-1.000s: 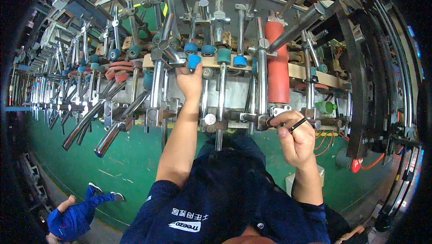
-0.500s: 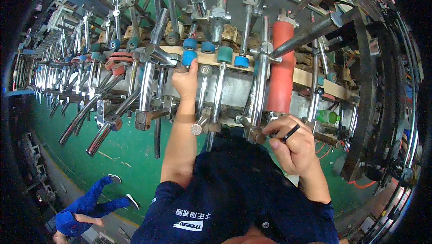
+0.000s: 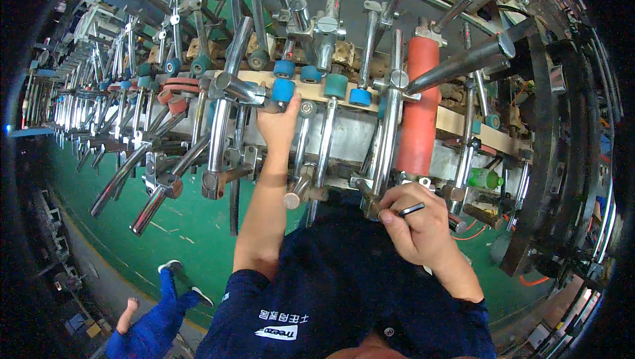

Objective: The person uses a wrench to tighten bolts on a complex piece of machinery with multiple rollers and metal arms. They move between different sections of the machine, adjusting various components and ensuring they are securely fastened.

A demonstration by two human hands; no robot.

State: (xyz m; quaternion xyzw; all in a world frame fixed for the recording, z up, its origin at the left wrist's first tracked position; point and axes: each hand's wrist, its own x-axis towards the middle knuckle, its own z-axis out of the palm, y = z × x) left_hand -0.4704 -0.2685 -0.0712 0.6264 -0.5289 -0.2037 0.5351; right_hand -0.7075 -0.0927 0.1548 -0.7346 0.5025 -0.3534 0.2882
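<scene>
My left hand is closed round the lower side of a blue roller, thumb up along its right side. The roller sits at the edge of a long pale wooden strip. My right hand is curled round a short dark bar that looks like a hex key, with one end poking out past the fingers. Its other end is hidden by the fingers, beside the metal clamp at the foot of a shiny rod.
A red cylinder stands right of the rods. More blue rollers and a green roller line the strip. Steel rods jut out at left. A green bottle lies at right. Another person is at lower left.
The dark bar in my right hand has turned to lie flatter, and that hand has shifted slightly left. My left hand stays at the blue roller. The other person has moved.
</scene>
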